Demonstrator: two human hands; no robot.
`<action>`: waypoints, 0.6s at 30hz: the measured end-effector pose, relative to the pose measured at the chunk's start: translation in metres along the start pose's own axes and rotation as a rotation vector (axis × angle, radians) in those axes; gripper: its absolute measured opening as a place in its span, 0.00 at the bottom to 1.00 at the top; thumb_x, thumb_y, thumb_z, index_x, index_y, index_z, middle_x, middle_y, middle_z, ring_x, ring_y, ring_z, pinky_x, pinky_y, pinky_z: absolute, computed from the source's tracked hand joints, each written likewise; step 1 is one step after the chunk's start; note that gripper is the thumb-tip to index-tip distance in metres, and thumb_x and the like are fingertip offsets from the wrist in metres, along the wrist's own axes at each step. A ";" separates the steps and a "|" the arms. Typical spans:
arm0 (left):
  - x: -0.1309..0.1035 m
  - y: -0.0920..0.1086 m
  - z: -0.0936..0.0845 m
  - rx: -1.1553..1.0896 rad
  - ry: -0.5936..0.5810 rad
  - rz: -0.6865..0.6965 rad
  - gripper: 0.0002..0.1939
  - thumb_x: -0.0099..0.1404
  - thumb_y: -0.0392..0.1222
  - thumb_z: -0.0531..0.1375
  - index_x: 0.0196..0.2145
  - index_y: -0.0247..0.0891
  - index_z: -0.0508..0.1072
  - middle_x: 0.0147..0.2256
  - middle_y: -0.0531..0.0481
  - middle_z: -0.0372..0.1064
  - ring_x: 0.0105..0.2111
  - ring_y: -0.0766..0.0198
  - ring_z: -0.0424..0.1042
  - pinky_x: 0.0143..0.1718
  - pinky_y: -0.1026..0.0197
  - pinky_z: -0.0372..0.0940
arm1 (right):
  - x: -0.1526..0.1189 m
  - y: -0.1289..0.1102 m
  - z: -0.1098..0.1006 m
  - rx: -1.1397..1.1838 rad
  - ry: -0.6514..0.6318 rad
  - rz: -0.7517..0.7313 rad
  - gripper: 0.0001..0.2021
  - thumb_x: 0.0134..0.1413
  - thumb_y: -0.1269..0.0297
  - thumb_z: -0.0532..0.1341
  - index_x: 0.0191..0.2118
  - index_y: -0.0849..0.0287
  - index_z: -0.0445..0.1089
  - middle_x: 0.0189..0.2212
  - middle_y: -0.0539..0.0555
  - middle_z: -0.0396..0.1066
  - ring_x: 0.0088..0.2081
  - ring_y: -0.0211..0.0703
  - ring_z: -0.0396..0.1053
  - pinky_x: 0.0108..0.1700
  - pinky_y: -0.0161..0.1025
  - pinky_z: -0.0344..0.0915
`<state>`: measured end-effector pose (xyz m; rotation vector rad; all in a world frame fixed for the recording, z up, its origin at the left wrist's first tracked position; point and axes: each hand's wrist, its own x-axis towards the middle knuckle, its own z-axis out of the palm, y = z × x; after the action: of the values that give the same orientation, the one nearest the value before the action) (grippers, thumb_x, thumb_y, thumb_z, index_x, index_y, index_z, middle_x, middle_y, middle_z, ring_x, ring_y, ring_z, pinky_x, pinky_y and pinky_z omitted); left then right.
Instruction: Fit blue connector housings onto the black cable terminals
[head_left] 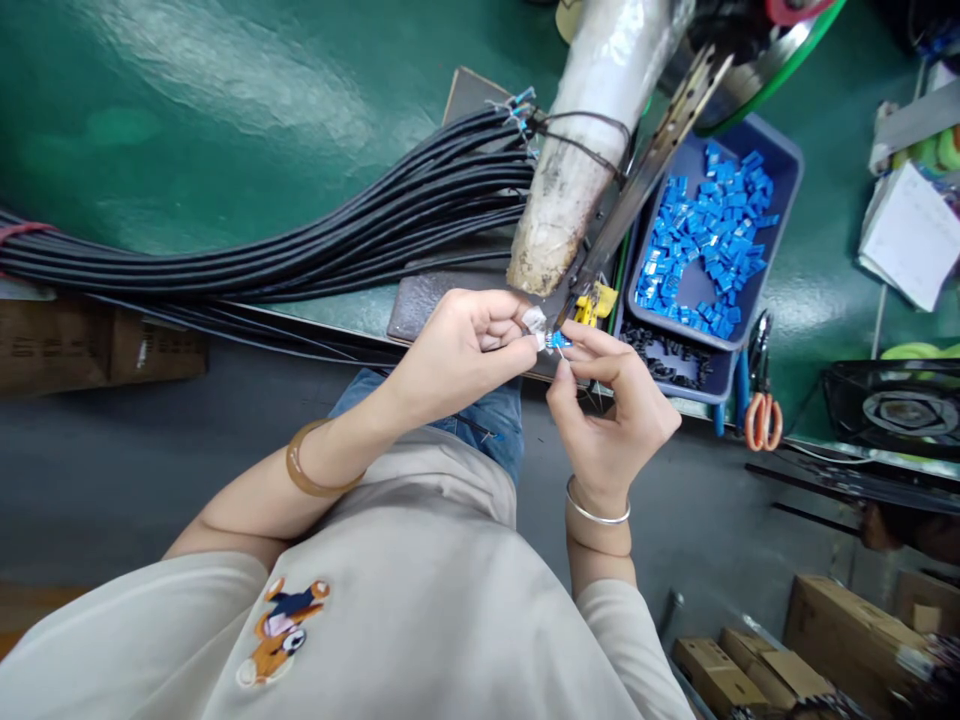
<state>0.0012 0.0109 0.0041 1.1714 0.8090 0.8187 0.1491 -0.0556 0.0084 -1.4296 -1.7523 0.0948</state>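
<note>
My left hand [480,345] is closed in a pinch beside a small blue connector [557,340], with white material [534,322] at its fingertips. From the right, my right hand [611,395] pinches a thin wire [560,354] next to the same connector. Just above the fingers is the tip of a soldering tool [555,322], under a white duct [570,170]. A bundle of black cables [360,225] with stripped ends lies to the upper left. Yellow tape [598,303] sits right behind my right hand.
A bin [784,200] of blue connectors stands at the right, with a tray of small black parts [671,357] before it. Orange-handled scissors [763,420] hang at the table edge. Farther right are papers [907,235] and a black fan [900,410]. Cardboard boxes [847,630] stand on the floor.
</note>
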 end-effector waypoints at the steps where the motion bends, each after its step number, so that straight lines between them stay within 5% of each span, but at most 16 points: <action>1: 0.000 0.000 0.000 -0.001 -0.003 0.001 0.03 0.56 0.32 0.60 0.25 0.33 0.70 0.19 0.57 0.57 0.19 0.77 0.53 0.19 0.72 0.50 | 0.000 0.000 -0.001 0.013 -0.002 0.009 0.07 0.53 0.75 0.63 0.34 0.56 0.66 0.44 0.52 0.78 0.41 0.39 0.78 0.43 0.38 0.76; 18: -0.001 0.001 0.000 0.127 0.022 0.130 0.03 0.58 0.33 0.59 0.26 0.34 0.71 0.21 0.56 0.56 0.21 0.75 0.54 0.21 0.70 0.53 | 0.008 -0.001 -0.001 -0.027 0.026 -0.042 0.09 0.51 0.76 0.65 0.35 0.55 0.70 0.40 0.51 0.79 0.42 0.41 0.78 0.44 0.39 0.76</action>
<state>0.0004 0.0105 0.0049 1.3406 0.8191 0.8988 0.1495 -0.0494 0.0139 -1.4060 -1.7675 0.0303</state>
